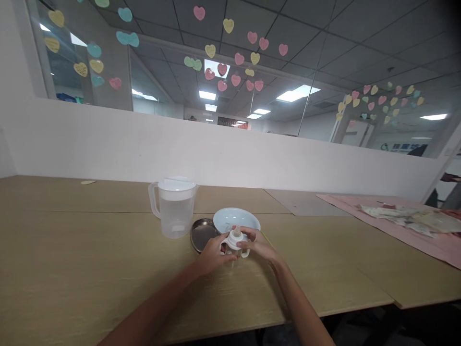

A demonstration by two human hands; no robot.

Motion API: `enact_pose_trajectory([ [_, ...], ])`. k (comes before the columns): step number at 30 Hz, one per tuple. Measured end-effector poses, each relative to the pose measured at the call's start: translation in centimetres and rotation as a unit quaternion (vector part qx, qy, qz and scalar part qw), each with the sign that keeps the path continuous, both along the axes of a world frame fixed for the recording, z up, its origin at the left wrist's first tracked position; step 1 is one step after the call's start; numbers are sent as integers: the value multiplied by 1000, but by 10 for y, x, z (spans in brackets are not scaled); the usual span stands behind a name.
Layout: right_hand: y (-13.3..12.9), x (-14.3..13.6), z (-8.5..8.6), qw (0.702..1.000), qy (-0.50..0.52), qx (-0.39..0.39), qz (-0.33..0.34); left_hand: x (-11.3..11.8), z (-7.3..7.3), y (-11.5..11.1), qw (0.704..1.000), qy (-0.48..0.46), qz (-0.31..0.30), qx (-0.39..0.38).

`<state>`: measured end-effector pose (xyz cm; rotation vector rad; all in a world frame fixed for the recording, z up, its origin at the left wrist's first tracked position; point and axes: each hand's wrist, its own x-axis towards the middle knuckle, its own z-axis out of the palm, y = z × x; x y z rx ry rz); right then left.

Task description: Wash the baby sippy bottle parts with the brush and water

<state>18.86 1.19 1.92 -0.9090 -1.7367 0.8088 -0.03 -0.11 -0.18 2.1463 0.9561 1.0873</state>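
Observation:
A small baby bottle (235,240) with a white collar, a pale teat and white side handles is held upright between both hands over the table. My left hand (212,253) wraps round its left side, thumb near the collar. At the collar and right handle, my right hand (256,241) is closed with its fingers on the white ring. Just behind the bottle stands a pale blue-white bowl (237,215), whose near rim is partly hidden by my fingers. A round dark metal dish (202,235) lies to the left, beside the bowl.
A clear plastic pitcher (177,211) with a white lid stands left of the dish. At the far right, a pink cloth (345,204) carries crumpled pale items (406,218). A white wall (230,158) with windows rises behind the table (108,269).

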Motion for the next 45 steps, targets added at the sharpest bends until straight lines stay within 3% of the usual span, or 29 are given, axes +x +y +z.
enact_pose_trajectory([
  [2, 7, 15, -3, 999, 28, 9, -36, -1, -1, 2, 1000, 8, 7, 1],
  [4, 12, 28, -5, 976, 71, 57, -197, 0, -2, 3, 1000, 22, 22, -3],
  [6, 13, 34, -5, 955, 95, 80, -269, 0, -4, 5, 999, 30, 26, -11],
  [11, -3, 13, -4, 987, 65, 56, -135, 2, -1, 1, 1000, 6, 9, -14],
  [16, -13, -7, -7, 995, 43, 54, -70, 1, 5, -4, 1000, -2, -10, -7],
  [23, -22, -6, -14, 992, -9, 114, -52, 2, -1, 0, 1000, -4, -5, 9],
  [28, -27, -16, -16, 981, -32, 149, -124, 3, -7, 3, 1000, 12, 21, 14],
  [37, -17, -19, 11, 989, 62, 95, -98, 5, -17, 5, 996, 6, 60, 70],
  [41, -12, -21, 30, 985, 107, 92, -98, 4, -2, 4, 997, -24, 56, 43],
  [45, -11, -24, 53, 978, 140, 113, -102, 8, 35, 6, 990, -100, 83, 46],
])
